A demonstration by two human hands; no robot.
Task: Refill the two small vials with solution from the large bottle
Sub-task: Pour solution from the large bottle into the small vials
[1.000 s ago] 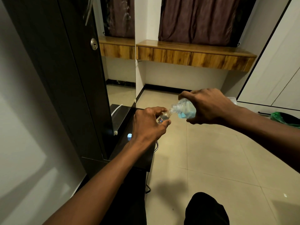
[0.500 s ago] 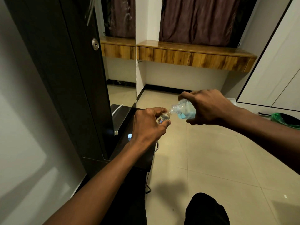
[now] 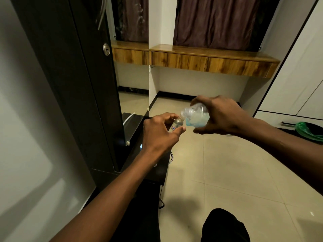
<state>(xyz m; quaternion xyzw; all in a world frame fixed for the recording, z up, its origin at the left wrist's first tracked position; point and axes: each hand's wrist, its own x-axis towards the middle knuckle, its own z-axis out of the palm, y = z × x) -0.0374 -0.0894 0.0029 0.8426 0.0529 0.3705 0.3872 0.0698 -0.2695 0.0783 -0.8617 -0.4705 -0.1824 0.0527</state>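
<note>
Vial [image 3: 176, 124] pinched in left hand [image 3: 160, 132], between thumb and fingertips, tilted with its mouth up and to the right, red-and-blue label facing the camera. Held in the air above the right end of a low dark bench [image 3: 153, 168], over the tiled floor [image 3: 218, 172].

Further left: grey wall, then a dark wardrobe door [image 3: 73, 75] with a round lock [image 3: 106, 49] and a mirror panel [image 3: 133, 67]. Small blue-lit cap [image 3: 141, 146] sitting on the bench, just left of the left wrist; cannot tell what it belongs to. Cable [image 3: 172, 157] hanging off the bench edge.

Right of the vial: bottle [image 3: 195, 115], clear with bluish liquid, tipped neck-down to the left, mouth meeting the vial's mouth. Clamped in right hand [image 3: 222, 116], fingers over the top, thumb beneath. Hands close together, not touching each other.

Behind: wooden shelf [image 3: 209, 58] along the far wall, brown curtain [image 3: 216, 21] above it. Far right: white wardrobe doors [image 3: 300, 75] and a green bag [image 3: 307, 131] on the floor. Bottom centre: dark-clothed knee [image 3: 223, 226].
</note>
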